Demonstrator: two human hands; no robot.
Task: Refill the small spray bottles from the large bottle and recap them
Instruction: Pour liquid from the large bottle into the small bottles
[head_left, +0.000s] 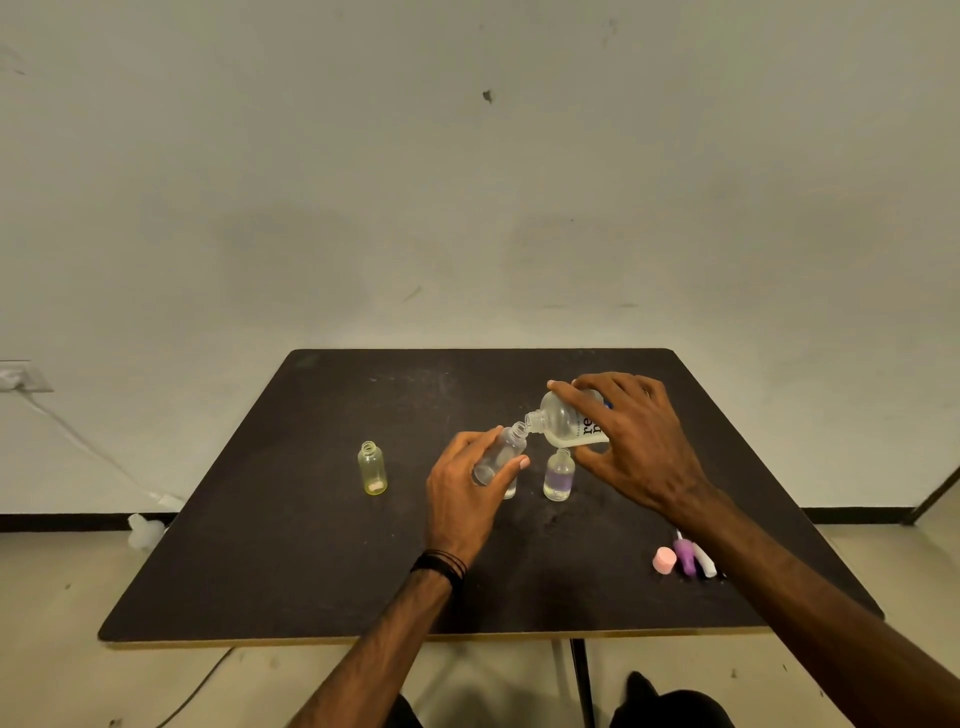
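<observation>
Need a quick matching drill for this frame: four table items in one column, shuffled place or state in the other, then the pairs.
Items
1. large bottle
2. clear small bottle
3. yellow small bottle
4. pink cap

Places or states
A. lies near the table's right front edge, beside the purple and white spray tops
B. stands alone, uncapped, at the left
C. tipped over in the right hand, neck at another bottle's mouth
D. tilted in the left hand's grip, mouth up to receive

Pairs: 1-C, 2-D, 3-B, 4-A
</observation>
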